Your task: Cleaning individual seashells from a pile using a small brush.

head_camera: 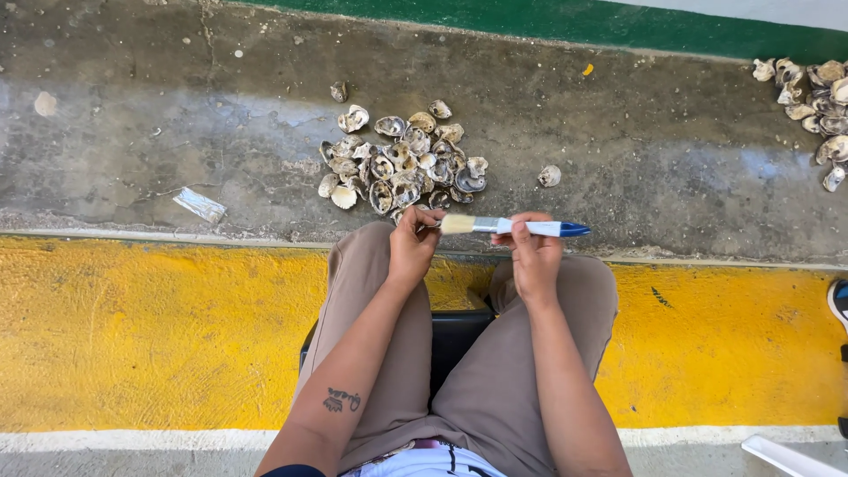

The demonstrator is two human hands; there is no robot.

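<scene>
My right hand [534, 252] grips a paintbrush [512, 227] with a white and blue handle, held level with its pale bristles pointing left. My left hand [413, 243] is closed around a small shell, mostly hidden by the fingers, right at the bristle tips. Both hands hover above my knees, which are in tan trousers. A pile of several grey and white oyster shells [402, 163] lies on the concrete just beyond my hands.
I sit on a black seat [455, 336] over a yellow painted kerb [159, 327]. A second heap of shells [817, 97] sits at the far right. A lone shell [549, 176], a foil scrap [200, 205] and a green wall base [618, 22] are around.
</scene>
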